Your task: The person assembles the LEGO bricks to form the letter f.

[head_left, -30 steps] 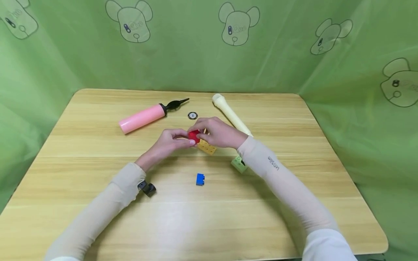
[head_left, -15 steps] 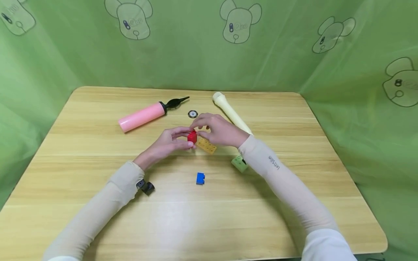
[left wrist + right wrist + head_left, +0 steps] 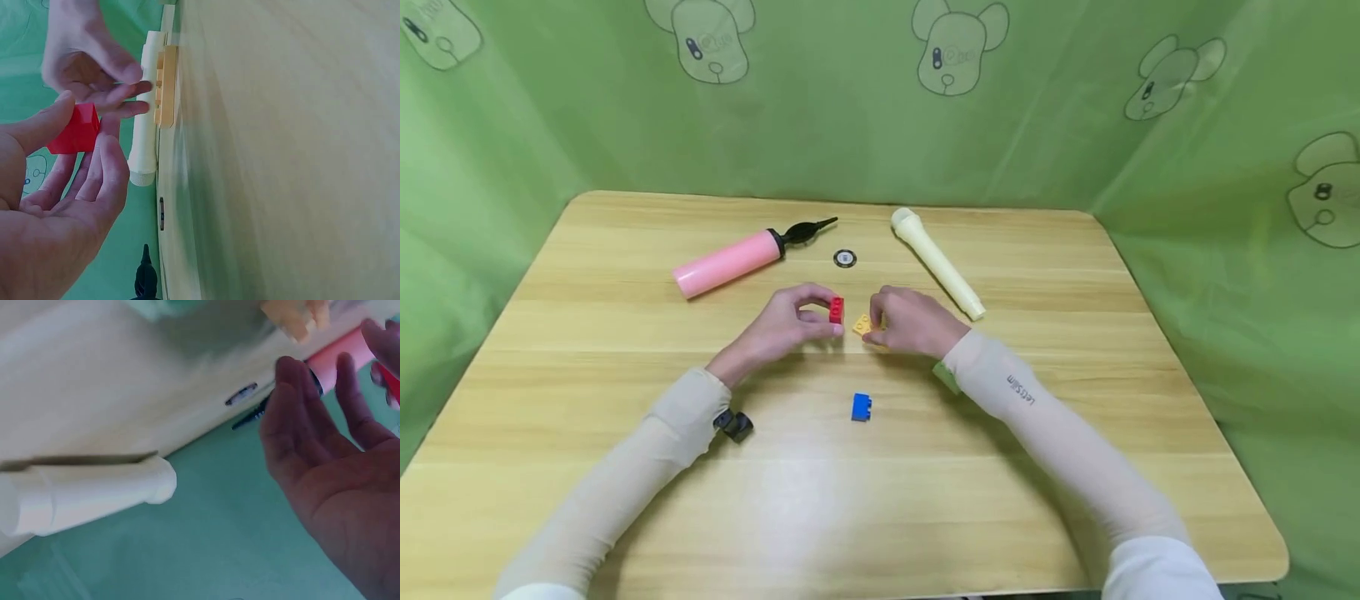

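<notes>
My left hand pinches a red toy building brick between thumb and fingertips, raised over the table. In the left wrist view the red brick shows smooth sides towards the camera. A yellow building brick lies on the table just right of it, partly covered by my right hand. From the left wrist the right fingertips come up close beside the studs of the yellow brick. The right wrist view has the right hand with thumb and fingers apart and nothing between them.
A blue brick lies nearer the person, and a light green brick sits partly under the right forearm. Behind the hands are a pink pump, a round black-and-white chip and a cream toy microphone.
My right hand has come away from the red brick and moved slightly right and down over the yellow brick. The red brick, still in the left hand, has turned to show its studs.
</notes>
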Demonstrator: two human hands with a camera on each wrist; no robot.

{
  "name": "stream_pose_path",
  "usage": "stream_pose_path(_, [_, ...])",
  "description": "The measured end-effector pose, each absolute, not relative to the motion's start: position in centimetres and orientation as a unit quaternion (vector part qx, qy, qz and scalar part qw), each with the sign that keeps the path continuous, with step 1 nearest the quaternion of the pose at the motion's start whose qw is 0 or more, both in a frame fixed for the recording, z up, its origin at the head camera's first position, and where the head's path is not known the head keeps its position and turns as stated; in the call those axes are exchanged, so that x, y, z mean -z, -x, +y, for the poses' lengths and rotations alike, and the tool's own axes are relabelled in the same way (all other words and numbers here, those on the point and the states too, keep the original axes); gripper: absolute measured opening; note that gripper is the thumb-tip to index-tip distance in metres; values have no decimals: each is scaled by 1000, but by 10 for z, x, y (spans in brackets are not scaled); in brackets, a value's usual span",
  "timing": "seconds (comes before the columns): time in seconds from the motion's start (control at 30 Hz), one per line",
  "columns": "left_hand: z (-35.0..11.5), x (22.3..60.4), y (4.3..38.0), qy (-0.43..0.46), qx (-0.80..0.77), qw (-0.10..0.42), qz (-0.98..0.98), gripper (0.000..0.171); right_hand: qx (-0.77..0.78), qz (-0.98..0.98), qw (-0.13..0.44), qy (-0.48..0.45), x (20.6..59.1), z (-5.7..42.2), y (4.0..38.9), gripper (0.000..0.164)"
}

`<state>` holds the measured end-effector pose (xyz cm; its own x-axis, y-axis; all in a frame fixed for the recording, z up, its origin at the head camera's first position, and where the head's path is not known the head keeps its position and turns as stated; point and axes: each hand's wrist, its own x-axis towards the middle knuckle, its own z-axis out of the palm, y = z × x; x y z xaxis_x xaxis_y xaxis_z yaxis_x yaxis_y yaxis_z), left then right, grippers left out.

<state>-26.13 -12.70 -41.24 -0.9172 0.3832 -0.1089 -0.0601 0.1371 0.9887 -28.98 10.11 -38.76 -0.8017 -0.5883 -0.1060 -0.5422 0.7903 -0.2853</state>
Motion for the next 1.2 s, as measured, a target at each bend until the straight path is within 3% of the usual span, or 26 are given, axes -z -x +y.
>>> stream_pose_path(0.17, [-124, 413, 262, -110, -654, 170, 729, 47, 106, 943, 106, 296, 397, 99, 289, 31])
stream_pose_path(0.53, [-120, 416, 263, -115, -647, 166, 735, 45, 89, 942, 93, 309, 396, 100, 288, 22])
stream_pose_path(1.2, [-119, 419, 266, -118, -631, 152, 752, 45, 181, 928, 20, 326, 355, 107, 288, 16])
